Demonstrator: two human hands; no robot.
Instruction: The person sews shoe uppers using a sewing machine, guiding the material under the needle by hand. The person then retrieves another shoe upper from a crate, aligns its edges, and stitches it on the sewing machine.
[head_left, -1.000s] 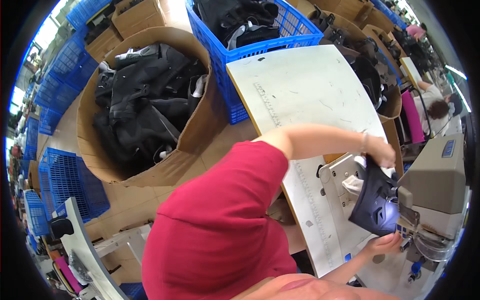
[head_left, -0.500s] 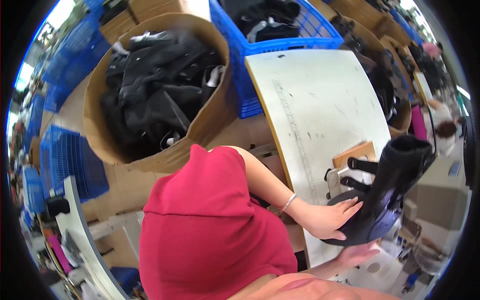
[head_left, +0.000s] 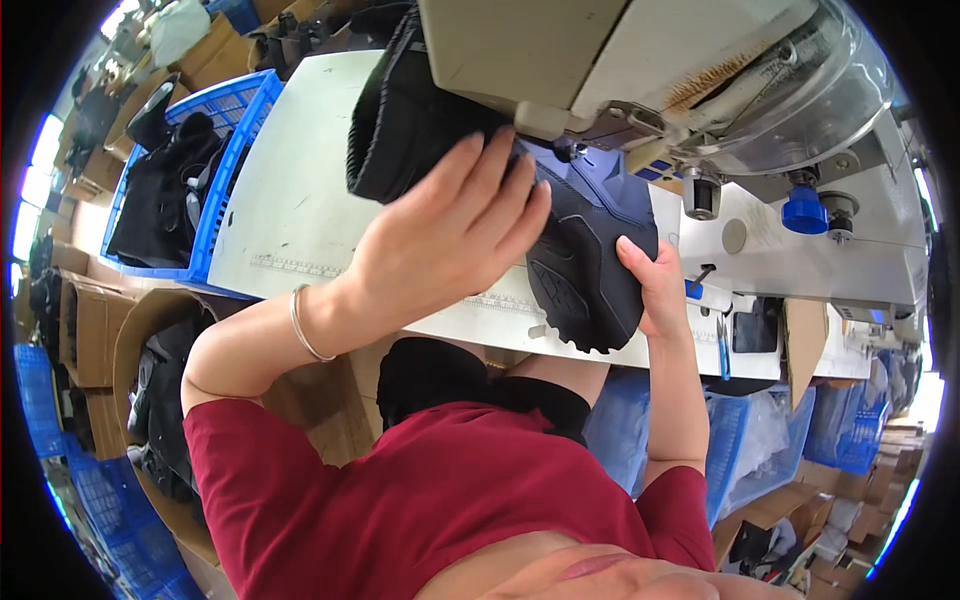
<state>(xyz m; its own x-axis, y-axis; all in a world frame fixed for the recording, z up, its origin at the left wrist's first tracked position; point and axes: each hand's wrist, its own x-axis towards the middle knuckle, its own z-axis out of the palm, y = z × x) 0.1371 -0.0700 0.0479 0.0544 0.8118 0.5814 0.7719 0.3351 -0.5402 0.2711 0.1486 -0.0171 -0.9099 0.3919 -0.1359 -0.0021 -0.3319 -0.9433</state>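
The black and slate-blue fabric boot upper lay partly under the head of the beige metal sewing machine, above the white table. Its bulk seemed the likeliest source of trouble: the stiff shaft, pressed close to the machine on the left, could have caught there and twisted the panel, setting stitches off line. Uneven pressure from the two hands might have puckered it, and fingers so near the working point could have been nipped.

The upper showed a smooth bluish panel at the far right, darker moulded outlines on its near part, a notched near edge and a ribbed rim at the left end.

The left hand lay across the shaft, fingers slightly apart; its thumb was hidden, so whether it pinched could not be told. The right hand pinched the right edge, thumb uppermost, its other fingers mostly out of sight.

Farther left stood a blue plastic lattice crate of dark pieces; a dark flat rectangular object lay to the right.
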